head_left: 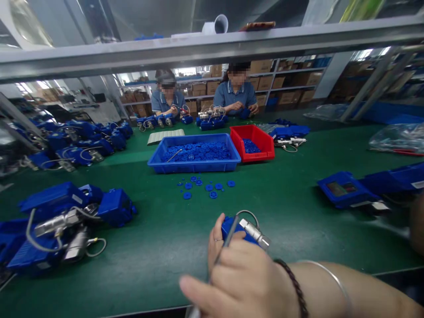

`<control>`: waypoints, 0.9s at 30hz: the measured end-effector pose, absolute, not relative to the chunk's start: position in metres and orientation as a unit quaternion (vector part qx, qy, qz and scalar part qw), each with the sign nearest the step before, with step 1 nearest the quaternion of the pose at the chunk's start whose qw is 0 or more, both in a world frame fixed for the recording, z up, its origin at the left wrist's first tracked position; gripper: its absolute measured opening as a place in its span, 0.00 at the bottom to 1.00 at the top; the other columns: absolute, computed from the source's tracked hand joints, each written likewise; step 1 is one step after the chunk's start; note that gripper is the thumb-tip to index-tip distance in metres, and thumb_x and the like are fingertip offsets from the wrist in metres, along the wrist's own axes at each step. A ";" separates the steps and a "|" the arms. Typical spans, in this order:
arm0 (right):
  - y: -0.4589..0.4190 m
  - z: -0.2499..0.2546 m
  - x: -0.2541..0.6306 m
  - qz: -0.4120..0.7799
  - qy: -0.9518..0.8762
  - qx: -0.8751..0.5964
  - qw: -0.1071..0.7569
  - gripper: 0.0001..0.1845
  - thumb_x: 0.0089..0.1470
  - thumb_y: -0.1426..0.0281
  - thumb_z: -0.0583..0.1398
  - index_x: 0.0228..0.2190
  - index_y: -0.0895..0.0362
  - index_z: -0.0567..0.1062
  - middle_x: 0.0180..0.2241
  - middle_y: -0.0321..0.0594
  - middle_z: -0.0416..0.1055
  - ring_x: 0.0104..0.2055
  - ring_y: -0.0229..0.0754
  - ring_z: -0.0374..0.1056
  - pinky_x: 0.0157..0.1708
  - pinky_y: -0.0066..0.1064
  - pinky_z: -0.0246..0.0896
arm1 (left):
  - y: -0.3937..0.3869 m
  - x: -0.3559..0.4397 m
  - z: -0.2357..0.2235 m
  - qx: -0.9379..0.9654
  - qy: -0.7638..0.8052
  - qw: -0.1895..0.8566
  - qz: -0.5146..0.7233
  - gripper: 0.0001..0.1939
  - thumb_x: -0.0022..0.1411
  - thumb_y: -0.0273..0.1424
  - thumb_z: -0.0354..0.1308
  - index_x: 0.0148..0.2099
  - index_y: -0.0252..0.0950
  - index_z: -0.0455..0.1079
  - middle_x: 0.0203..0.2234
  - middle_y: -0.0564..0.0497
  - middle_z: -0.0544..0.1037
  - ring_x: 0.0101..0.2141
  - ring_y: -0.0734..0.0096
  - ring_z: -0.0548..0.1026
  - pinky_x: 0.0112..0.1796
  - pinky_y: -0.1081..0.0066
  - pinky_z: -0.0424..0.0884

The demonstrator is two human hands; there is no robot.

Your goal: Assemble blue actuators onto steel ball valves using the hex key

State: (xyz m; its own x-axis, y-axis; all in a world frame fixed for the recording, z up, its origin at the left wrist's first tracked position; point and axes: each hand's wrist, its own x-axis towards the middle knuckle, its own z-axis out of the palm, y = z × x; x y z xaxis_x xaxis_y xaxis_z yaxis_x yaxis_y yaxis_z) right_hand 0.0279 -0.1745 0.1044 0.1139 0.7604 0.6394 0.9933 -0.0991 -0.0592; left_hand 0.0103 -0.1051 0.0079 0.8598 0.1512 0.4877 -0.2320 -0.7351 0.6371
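The boxy blue plastic housing (227, 226) sat at the centre of my clock, low over the green worktop (159, 225) and partly hidden by my hands. A bright silver metal fitting (255, 234) slanted across it toward four o'clock, and a thin grey cable (251, 213) arched over its twelve o'clock side. My left grip (213, 245) was closed on the housing from nine o'clock, fingers against its side. My right grip (247, 276) was closed around a slim grey metal rod (229, 236), whose upper end overlapped the housing; I couldn't tell whether they touched.

At eleven o'clock stood a shallow rectangular blue plastic tray (195, 167), loaded with small blue plastic gears (208, 153), a thin rod-like tool (174, 155) slanting among them at its left end. Just beside it, at twelve, an open-fronted red plastic bin (260, 156) held smaller blue pieces (251, 146). More loose gears (209, 187) lay scattered on my side of the tray.
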 end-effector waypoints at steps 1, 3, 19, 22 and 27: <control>-0.157 0.115 0.042 -0.252 -0.630 -0.697 0.231 0.14 0.64 0.64 0.53 0.40 0.55 0.76 0.18 0.33 0.65 0.21 0.39 0.59 0.19 0.33 0.51 | -0.104 0.012 0.009 0.891 -0.028 0.367 0.266 0.19 0.48 0.35 0.63 0.44 0.38 0.71 0.44 0.45 0.72 0.45 0.53 0.73 0.43 0.54 0.75; -0.129 0.132 0.068 -0.247 -0.624 -0.713 0.201 0.12 0.62 0.61 0.58 0.37 0.55 0.78 0.20 0.34 0.65 0.23 0.39 0.58 0.20 0.32 0.48 | -0.102 0.013 0.013 0.884 -0.041 0.381 0.267 0.19 0.48 0.34 0.62 0.45 0.39 0.70 0.39 0.49 0.75 0.42 0.56 0.74 0.42 0.58 0.75; -0.209 0.154 0.108 -0.100 -0.452 -0.700 0.544 0.20 0.64 0.58 0.53 0.40 0.60 0.77 0.29 0.37 0.74 0.26 0.34 0.66 0.24 0.23 0.60 | -0.072 -0.004 0.023 0.811 -0.013 0.584 0.024 0.26 0.41 0.32 0.66 0.46 0.41 0.68 0.63 0.46 0.53 0.61 0.48 0.54 0.58 0.51 0.53; -0.235 0.144 0.130 -0.159 -0.374 -0.802 0.438 0.17 0.62 0.62 0.54 0.43 0.58 0.77 0.35 0.40 0.75 0.33 0.40 0.70 0.33 0.28 0.66 | -0.063 0.007 0.030 0.749 0.056 0.660 0.008 0.29 0.51 0.40 0.57 0.55 0.38 0.61 0.57 0.42 0.66 0.57 0.53 0.63 0.57 0.55 0.56; -0.275 0.062 0.157 -0.058 -0.192 -0.958 0.203 0.19 0.62 0.67 0.49 0.48 0.56 0.74 0.45 0.44 0.74 0.43 0.49 0.71 0.41 0.38 0.67 | -0.065 0.032 0.038 0.746 0.127 0.653 -0.036 0.26 0.47 0.37 0.49 0.46 0.31 0.74 0.43 0.43 0.78 0.46 0.53 0.72 0.50 0.58 0.63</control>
